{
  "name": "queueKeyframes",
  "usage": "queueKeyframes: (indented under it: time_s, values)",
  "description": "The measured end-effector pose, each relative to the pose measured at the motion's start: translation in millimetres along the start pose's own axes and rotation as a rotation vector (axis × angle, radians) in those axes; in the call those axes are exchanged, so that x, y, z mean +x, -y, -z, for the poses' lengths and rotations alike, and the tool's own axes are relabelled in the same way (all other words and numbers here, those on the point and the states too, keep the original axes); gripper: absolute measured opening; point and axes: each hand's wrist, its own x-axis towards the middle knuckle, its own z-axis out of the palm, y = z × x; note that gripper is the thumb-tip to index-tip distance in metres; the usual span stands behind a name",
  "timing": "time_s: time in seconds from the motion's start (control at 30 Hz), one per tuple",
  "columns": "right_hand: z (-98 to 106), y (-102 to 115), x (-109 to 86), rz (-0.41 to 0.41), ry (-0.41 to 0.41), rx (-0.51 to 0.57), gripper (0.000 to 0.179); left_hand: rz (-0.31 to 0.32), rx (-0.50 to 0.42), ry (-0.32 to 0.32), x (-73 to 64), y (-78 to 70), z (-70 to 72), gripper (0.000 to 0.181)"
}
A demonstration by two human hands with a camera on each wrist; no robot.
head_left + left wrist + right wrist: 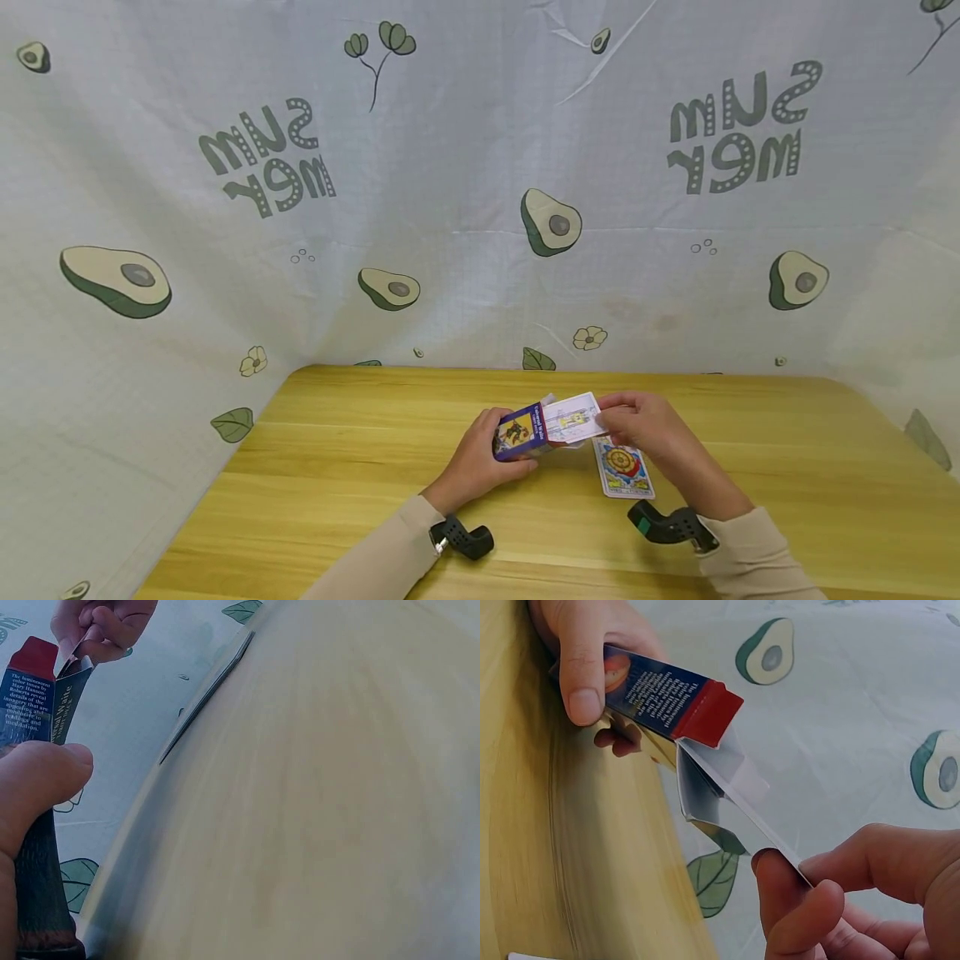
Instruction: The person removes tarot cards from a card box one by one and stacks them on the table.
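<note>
My left hand [477, 461] grips a blue tarot card box [517, 432] above the table, thumb on one narrow side and fingers round the other. The box's end is open, with a red flap [714, 716] standing out. My right hand [648, 429] pinches a white-bordered tarot card [572, 418] by its outer end between thumb and fingers. The card's other end is in the box opening; in the right wrist view it appears almost edge-on. Another tarot card [624, 473], with an orange wheel picture, lies face up on the table below my right hand.
The wooden table [360, 500] stretches out under both hands. Behind it hangs a pale curtain [465, 167] printed with avocados and leaves. Black camera mounts sit on the left wrist [463, 537] and right wrist [671, 525].
</note>
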Motion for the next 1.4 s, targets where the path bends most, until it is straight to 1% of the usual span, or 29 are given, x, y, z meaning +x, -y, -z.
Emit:
queueKeyframes:
  time_s: [0.43,0.7,0.93,1.1,1.27,1.4]
  values:
    - [15,-5,2.6,-0.023,-0.027,-0.03,0.043,-0.001,0.01,-0.006,-0.3,-0.2,-0.3,0.068]
    - [25,-6,4.0,-0.013,-0.033,-0.046,0.041,-0.007,0.01,-0.006,-0.3,1.7,-0.6,0.068]
    - [31,-7,4.7,-0.022,-0.044,-0.038,0.041,-0.008,0.013,-0.005,0.7,2.7,-1.7,0.066]
    - [35,-7,7.0,-0.03,-0.039,-0.023,0.041,-0.01,0.018,-0.003,0.7,2.5,-1.6,0.066]
    - [40,-9,8.6,-0.028,-0.025,-0.039,0.038,-0.022,0.017,-0.009,0.4,1.8,-1.3,0.067]
    - [41,-10,10.3,-0.033,-0.016,-0.035,0.037,-0.016,0.013,-0.012,0.3,0.7,-1.0,0.066]
